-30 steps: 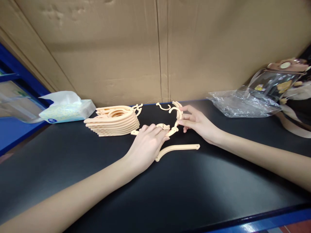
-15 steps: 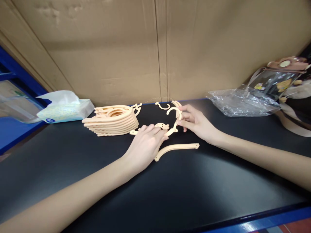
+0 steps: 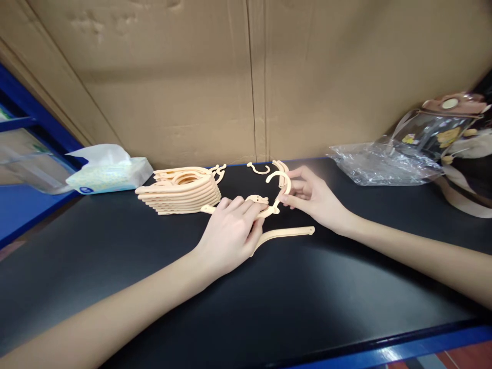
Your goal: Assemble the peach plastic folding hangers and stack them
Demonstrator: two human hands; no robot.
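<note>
My left hand (image 3: pixel 230 228) is closed over a cream plastic hanger arm (image 3: pixel 207 209), whose two ends stick out on either side of the fingers. Between finger and thumb, my right hand (image 3: pixel 317 197) pinches a cream hanger hook (image 3: pixel 288 180), its curve facing up and left. The hook's lower end meets the right end of the held arm; whether they are joined I cannot tell. Just behind my left fingers shows a piece with small dark holes (image 3: pixel 257 199). In front lies a loose curved hanger arm (image 3: pixel 288 233), its left end partly hidden by my left hand.
To the left, a stack of cream hanger pieces (image 3: pixel 179 192) stands beside a tissue pack (image 3: pixel 111 174). A loose hook (image 3: pixel 258 169) and several curved pieces (image 3: pixel 280 165) lie near the cardboard (image 3: pixel 172 92). A clear plastic bag (image 3: pixel 380 164) and a bottle (image 3: pixel 432 133) are at right.
My left hand has shifted slightly and now covers the left end of the loose arm. The held hook has moved a little right, still in my right hand. The view has shifted slightly.
</note>
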